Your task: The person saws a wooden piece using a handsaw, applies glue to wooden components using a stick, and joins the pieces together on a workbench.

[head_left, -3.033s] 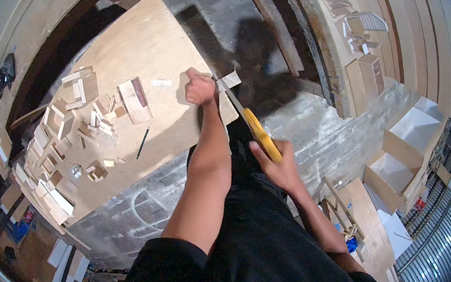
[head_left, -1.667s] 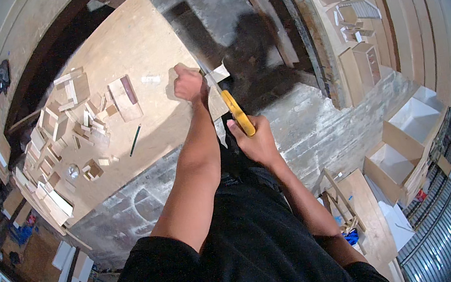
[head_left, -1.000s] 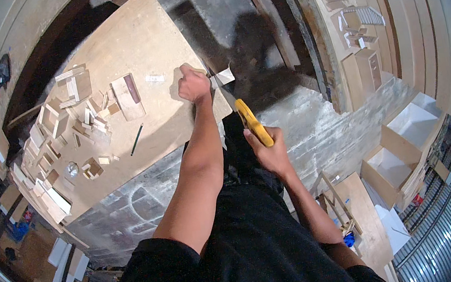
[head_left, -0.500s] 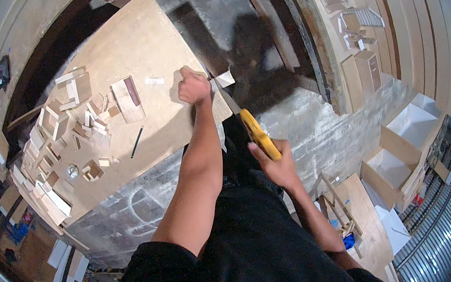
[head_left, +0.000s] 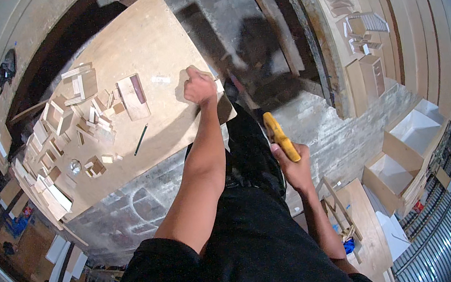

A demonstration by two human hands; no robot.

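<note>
The right hand (head_left: 295, 168) is wrapped round a yellow-handled saw (head_left: 281, 137), held off the right edge of the table (head_left: 136, 38). The left hand (head_left: 199, 87) is curled at that edge; whether it clamps anything I cannot tell. To its left lie a pencil (head_left: 141, 140), a wooden block (head_left: 128, 100) with a dark strip, and crowded wooden offcuts (head_left: 65, 122); the left forearm (head_left: 200, 167) hides part of the near edge

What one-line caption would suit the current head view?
Left hand near the edge of a wooden tabletop, right hand gripping a yellow-handled saw, small wooden pieces clustered at left.
</note>
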